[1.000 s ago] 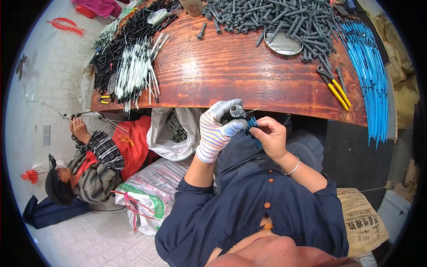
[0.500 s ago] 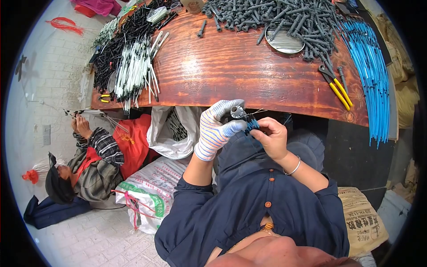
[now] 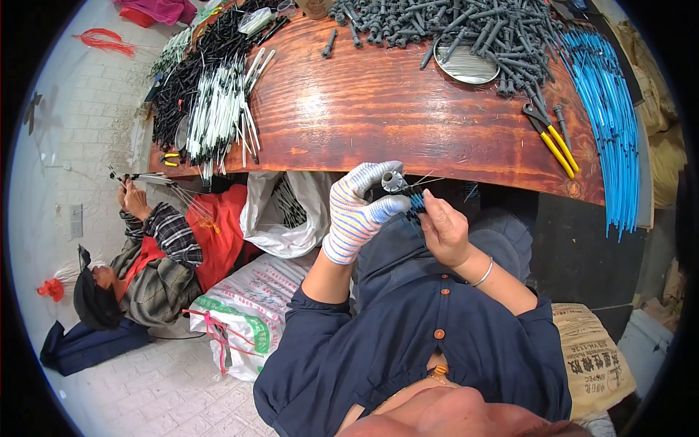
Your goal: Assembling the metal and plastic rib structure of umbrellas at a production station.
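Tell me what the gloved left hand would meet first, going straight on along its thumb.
Most likely the blue pieces just past the left hand, then the right hand, though depth is unclear.

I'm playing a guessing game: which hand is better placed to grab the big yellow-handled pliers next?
Probably the right hand: it's nearer the pliers, while the gloved left hand grips a grey tube. The right's fingertips are close beside blue strips, though.
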